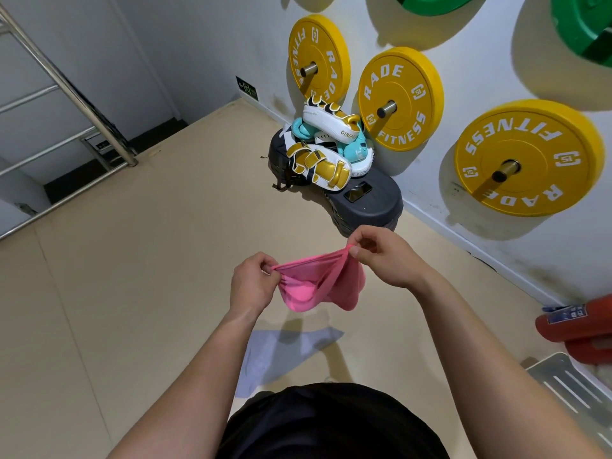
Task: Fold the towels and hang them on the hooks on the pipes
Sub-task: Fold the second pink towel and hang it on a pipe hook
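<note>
Pink towel [308,293]: centre of frame, slightly below the middle, held in the air over the floor [132,260]. It is bunched, with the top edge stretched into a narrow band between the two hands and the rest sagging below in loose folds.

Left hand [253,283]: at the left end of that band, thumb and fingertips pinching the edge, other fingers curled in.
Right hand [385,258]: at the right end and a bit higher in frame, same grip, thumb and forefinger pinching the hem.
Both forearms are bare and run in from the bottom edge. A black shirt [331,422] fills bottom centre.

Pale blue towel [265,356]: flat on the floor below the pink one, partly in the arms' shadow, not touching it.

Further out:
- Above centre, a black step platform [371,207] sits against the wall. White-and-gold strike pads [318,164] and teal gloves [351,150] are stacked on its far end, and a phone [357,192] lies on its bare top.
- Upper right, three yellow weight plates [400,97] sit on wall pegs, with green plates [583,24] at the top edge.
- Right edge, a red cylinder [576,326] lies on its side, with a slotted metal plate [569,382] just below it.
- Upper left, a steel pipe railing [66,84]. A green exit sign [246,87] sits low on the far wall.
</note>
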Demonstrator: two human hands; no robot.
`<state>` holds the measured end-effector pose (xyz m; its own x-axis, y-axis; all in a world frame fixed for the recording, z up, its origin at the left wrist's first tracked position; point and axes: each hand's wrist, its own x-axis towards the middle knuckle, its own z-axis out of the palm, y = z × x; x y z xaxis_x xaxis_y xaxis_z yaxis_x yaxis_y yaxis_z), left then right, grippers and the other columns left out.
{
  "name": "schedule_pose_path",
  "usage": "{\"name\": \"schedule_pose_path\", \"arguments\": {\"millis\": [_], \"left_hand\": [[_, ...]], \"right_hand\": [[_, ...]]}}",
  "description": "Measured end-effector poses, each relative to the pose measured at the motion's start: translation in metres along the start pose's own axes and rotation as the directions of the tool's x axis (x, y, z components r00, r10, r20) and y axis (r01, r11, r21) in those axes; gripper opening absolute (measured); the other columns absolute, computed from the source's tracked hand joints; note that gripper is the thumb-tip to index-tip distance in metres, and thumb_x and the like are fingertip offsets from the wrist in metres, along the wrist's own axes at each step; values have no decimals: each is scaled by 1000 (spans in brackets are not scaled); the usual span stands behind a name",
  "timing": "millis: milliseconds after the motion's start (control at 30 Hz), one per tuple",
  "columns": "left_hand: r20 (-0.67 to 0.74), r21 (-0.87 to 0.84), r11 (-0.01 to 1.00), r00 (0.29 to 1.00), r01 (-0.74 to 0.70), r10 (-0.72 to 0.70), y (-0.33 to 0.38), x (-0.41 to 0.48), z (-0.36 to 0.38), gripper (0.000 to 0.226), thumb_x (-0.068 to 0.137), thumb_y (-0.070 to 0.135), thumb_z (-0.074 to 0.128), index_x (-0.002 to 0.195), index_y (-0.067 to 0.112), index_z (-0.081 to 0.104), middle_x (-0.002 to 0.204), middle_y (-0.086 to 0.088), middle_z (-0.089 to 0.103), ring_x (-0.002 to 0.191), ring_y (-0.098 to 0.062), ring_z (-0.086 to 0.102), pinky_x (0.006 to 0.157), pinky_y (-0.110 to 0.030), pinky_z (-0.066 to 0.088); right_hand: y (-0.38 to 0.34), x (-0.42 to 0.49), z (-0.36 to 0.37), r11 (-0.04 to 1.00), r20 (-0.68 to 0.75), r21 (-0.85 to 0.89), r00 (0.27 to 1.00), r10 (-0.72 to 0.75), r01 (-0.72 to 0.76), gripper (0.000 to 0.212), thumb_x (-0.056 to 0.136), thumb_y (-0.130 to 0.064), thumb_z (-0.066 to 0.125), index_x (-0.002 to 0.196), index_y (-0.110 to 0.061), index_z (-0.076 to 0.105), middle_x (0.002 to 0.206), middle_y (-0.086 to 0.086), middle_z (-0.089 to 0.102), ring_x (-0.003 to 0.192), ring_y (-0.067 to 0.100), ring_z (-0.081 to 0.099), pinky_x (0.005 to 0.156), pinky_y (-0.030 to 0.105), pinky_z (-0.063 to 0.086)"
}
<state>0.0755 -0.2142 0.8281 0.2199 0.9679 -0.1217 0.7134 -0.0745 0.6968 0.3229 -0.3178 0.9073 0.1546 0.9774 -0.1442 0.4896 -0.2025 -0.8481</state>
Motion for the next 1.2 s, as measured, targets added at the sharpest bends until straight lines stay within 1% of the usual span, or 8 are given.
{"name": "schedule_pose_path", "arguments": {"millis": [200, 333, 500, 667, 767, 900, 1100, 1200], "left_hand": [[-61, -154, 988, 998, 13, -22, 2, 3, 1, 7, 89, 10, 58, 88, 17, 60, 86, 3, 67, 85, -14, 63, 69, -15, 43], [-47, -91, 995, 998, -35, 31, -1, 8, 0, 10, 89, 9, 58, 92, 18, 53, 85, 2, 63, 79, -19, 60, 71, -31, 48], [-7, 71, 996, 999, -53, 54, -12, 14, -4, 21, 72, 2, 61, 78, 21, 56, 80, 3, 59, 73, -20, 57, 66, -35, 46], [39, 28, 993, 992, 116, -117, -25, 16, -13, 20, 76, 4, 65, 73, 24, 63, 75, 2, 66, 69, -21, 64, 63, -34, 50], [136, -182, 939, 953, 292, -270, -18, 21, -17, 21, 79, -11, 59, 77, 10, 64, 69, -9, 64, 53, -20, 64, 55, -30, 55], [273, -349, 855, 914, 384, -299, -2, 24, -25, 20, 82, -17, 62, 81, 3, 65, 64, -8, 60, 56, -18, 62, 56, -19, 58], [276, -28, 977, 941, 210, -195, 1, 24, -32, 12, 75, 6, 71, 71, 15, 78, 66, -3, 74, 66, -19, 70, 70, -27, 57], [253, 137, 988, 961, 76, -109, 8, 18, -31, 14, 77, 15, 67, 67, 21, 76, 63, 7, 72, 69, -12, 69, 62, -22, 50]], "right_hand": [[1, 7, -4, 995, -66, 97, 998, 25, -18, 16, 97, -11, 57, 86, -21, 63, 83, -3, 66, 76, 10, 58, 75, 28, 47], [1, 12, -6, 995, -147, 83, 987, 60, -48, 11, 99, -15, 55, 91, -19, 63, 88, -2, 66, 77, 10, 56, 69, 22, 45], [11, 21, -8, 995, -252, 53, 963, 98, -87, 13, 99, -19, 52, 88, -24, 57, 84, -6, 62, 77, 12, 55, 67, 28, 42], [24, 25, -16, 985, -341, -33, 928, 147, -168, 16, 99, -19, 50, 85, -25, 53, 85, -8, 61, 80, 12, 56, 68, 33, 45], [40, 27, -16, 952, -365, -141, 908, 205, -271, 14, 99, -20, 49, 86, -22, 53, 86, -4, 62, 83, 21, 58, 69, 36, 44], [57, 26, -13, 926, -401, -127, 872, 281, -356, 13, 98, -18, 47, 86, -20, 52, 88, 0, 63, 85, 26, 58, 68, 36, 42], [67, 22, -17, 921, -405, -49, 851, 335, -386, 9, 91, -14, 48, 88, -14, 57, 88, 0, 63, 86, 27, 56, 73, 38, 45], [66, 21, -18, 926, -405, 64, 838, 365, -372, 10, 88, -11, 49, 88, -11, 58, 85, 1, 62, 81, 24, 54, 66, 34, 40]]}}
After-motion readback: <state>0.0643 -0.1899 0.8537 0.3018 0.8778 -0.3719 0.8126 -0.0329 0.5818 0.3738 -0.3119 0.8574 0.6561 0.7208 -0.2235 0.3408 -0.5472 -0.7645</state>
